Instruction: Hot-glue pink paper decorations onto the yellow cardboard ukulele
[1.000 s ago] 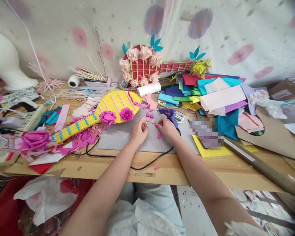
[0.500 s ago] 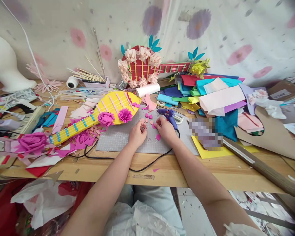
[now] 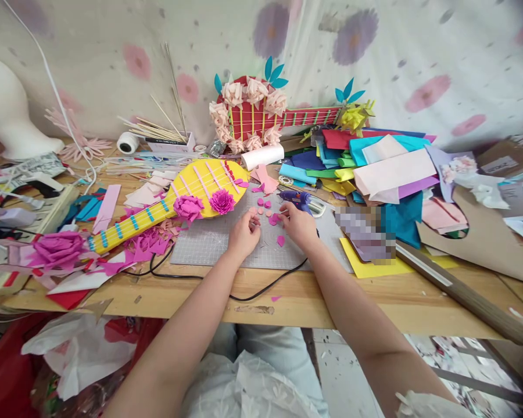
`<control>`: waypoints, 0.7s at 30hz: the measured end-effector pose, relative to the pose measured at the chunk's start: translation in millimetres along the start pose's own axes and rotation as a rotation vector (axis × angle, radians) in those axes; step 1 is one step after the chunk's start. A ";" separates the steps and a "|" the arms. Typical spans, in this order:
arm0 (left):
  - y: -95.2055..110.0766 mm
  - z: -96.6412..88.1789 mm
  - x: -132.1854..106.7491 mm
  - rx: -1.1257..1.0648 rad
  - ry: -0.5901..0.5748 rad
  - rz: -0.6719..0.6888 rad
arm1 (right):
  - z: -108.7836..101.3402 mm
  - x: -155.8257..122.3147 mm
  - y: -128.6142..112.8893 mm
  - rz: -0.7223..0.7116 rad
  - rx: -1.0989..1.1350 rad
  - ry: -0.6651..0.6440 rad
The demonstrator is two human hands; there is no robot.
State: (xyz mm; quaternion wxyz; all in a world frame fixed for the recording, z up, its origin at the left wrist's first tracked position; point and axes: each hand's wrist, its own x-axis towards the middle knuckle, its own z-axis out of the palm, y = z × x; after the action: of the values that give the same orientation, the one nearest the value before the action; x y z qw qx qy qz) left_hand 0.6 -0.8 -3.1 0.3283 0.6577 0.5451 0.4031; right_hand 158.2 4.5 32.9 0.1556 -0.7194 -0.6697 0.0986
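Over the grey cutting mat (image 3: 209,247), both my hands work close to small paper petals. My left hand (image 3: 244,235) is closed, its fingertips curled beside a peach petal (image 3: 253,210); whatever it pinches is hidden. My right hand (image 3: 300,225) has its thumb and fingers on a magenta paper petal (image 3: 273,220). Between the hands lie more peach pieces and two magenta petals (image 3: 264,204). Another magenta petal (image 3: 280,240) rests lower on the mat. Just behind my right hand is a blue glue gun (image 3: 297,199).
A yellow paper lute (image 3: 196,188) with magenta flowers lies to the left. At the back leans a red paper guitar (image 3: 307,119) with peach roses. Coloured paper sheets (image 3: 387,174) pile up at right, near a wooden stick (image 3: 466,299). A black cord (image 3: 261,293) crosses the table front.
My right hand has shifted up slightly, and the magenta petal at its fingertips has turned and moved a little away from me. My left hand stays nearly in place.
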 end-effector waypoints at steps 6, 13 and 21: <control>5.9 7.0 11.0 0.050 -0.022 0.074 | 0.2 1.0 1.9 -0.052 0.048 0.004; 12.5 18.8 22.8 0.062 -0.051 0.031 | 2.7 0.3 1.8 -0.159 0.087 0.005; 6.9 16.1 20.7 -0.047 0.040 -0.074 | 1.6 0.4 1.5 -0.161 0.066 -0.006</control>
State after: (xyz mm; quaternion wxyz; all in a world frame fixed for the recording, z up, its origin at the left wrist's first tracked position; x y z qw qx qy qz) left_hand 19.7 18.4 -0.9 0.3472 0.6209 0.5660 0.4166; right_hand 159.1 5.0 30.9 0.1848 -0.6576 -0.7221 0.1099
